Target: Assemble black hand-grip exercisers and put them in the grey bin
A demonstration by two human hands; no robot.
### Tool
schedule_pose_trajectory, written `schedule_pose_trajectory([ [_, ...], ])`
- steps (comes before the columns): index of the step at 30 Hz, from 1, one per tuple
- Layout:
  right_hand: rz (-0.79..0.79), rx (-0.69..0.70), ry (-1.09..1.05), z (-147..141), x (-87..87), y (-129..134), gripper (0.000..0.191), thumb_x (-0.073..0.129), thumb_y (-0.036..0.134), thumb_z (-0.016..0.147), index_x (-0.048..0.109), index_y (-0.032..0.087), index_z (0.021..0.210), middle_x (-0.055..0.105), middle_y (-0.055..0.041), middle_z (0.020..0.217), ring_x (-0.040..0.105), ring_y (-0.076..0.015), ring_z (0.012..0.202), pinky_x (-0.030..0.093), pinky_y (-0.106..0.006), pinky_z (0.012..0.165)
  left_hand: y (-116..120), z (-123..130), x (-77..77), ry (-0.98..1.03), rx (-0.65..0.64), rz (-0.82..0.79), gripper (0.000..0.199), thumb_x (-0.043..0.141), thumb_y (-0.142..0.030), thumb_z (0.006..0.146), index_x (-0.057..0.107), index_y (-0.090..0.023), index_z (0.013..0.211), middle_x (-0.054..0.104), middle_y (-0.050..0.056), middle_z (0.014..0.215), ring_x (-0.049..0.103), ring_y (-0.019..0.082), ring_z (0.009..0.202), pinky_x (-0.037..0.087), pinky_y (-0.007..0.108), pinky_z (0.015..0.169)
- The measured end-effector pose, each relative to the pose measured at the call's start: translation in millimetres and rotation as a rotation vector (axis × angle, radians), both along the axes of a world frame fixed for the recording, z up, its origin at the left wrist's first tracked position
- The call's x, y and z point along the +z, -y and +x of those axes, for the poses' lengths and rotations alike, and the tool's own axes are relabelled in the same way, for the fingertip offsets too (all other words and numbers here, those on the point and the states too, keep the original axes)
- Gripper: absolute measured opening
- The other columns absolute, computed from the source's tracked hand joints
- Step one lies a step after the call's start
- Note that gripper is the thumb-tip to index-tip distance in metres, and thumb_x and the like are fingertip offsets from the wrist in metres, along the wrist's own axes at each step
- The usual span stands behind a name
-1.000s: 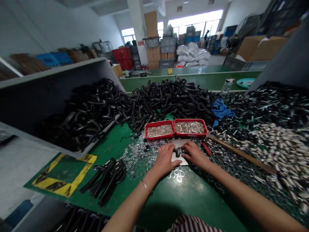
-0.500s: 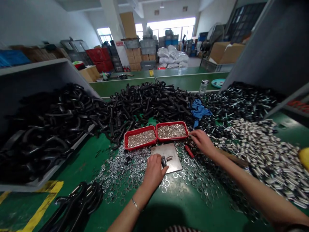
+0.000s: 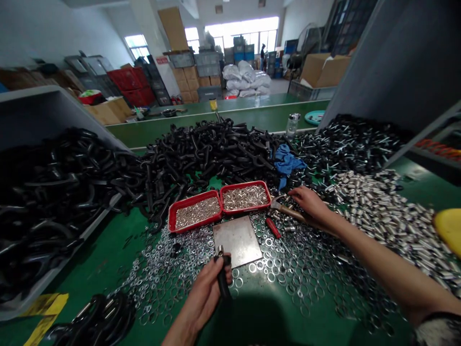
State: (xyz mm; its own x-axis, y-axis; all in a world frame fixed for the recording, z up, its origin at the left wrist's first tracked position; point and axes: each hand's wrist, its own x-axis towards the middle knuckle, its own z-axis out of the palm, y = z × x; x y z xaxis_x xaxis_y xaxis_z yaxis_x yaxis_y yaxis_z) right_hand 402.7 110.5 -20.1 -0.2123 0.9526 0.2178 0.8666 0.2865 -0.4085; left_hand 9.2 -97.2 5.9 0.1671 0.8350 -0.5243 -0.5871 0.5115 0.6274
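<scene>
My left hand (image 3: 211, 283) is wrapped round a black part (image 3: 223, 278) with a metal tip, at the near edge of a square metal plate (image 3: 239, 238). Above the dark parts right of the trays, my right hand (image 3: 308, 199) has its fingers drawn together; whatever they hold, if anything, is too small to name. A hammer (image 3: 290, 211) with a wooden handle lies just below that hand, beside a red-handled screwdriver (image 3: 272, 228). Two red trays (image 3: 194, 226) of small metal pieces stand behind the plate.
Metal rings (image 3: 288, 264) are scattered around the plate. Black curved parts (image 3: 216, 144) are heaped behind the trays. Silver cylinders (image 3: 382, 206) cover the right side, near a blue cloth (image 3: 287, 160) and a glass jar (image 3: 293, 125). A person (image 3: 262, 55) stands far back.
My left hand has moved nearer and turned, with the black part now upright in it and off the plate. My right hand has shifted right, away from the tray's corner. The view has shifted.
</scene>
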Motion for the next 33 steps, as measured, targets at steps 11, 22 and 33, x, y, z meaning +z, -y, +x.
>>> schedule_pose_trajectory([
  [11,-0.002,0.016,0.035,-4,0.7,22,0.020,0.052,0.019,0.094,0.070,0.020,0.101,0.073,-0.0074,0.101,0.067,-0.0212,0.094,0.050,-0.031,0.085,10,19,-4.5,0.137,0.202,-0.044,0.028,0.078,-0.038,0.079,0.064,-0.015,0.086,0.064,0.005,0.079,0.049,0.011,0.058,0.044,0.027,0.057],
  [22,-0.023,-0.311,0.148,34,15.3,-35,0.017,0.057,0.021,0.090,0.069,0.015,0.101,0.071,-0.0130,0.103,0.065,-0.0247,0.097,0.048,-0.034,0.087,-23,46,9.9,0.049,0.229,0.103,0.029,0.078,-0.035,0.079,0.058,-0.016,0.080,0.058,0.001,0.072,0.043,0.007,0.056,0.038,0.021,0.052],
  [33,-0.085,-0.371,0.287,61,18.6,-28,0.020,0.057,0.024,0.094,0.070,0.013,0.104,0.065,-0.0169,0.108,0.062,-0.0258,0.103,0.046,-0.032,0.087,-12,42,8.6,0.125,0.222,0.101,0.026,0.077,-0.037,0.081,0.062,-0.016,0.085,0.063,0.003,0.081,0.045,0.007,0.059,0.044,0.024,0.060],
])
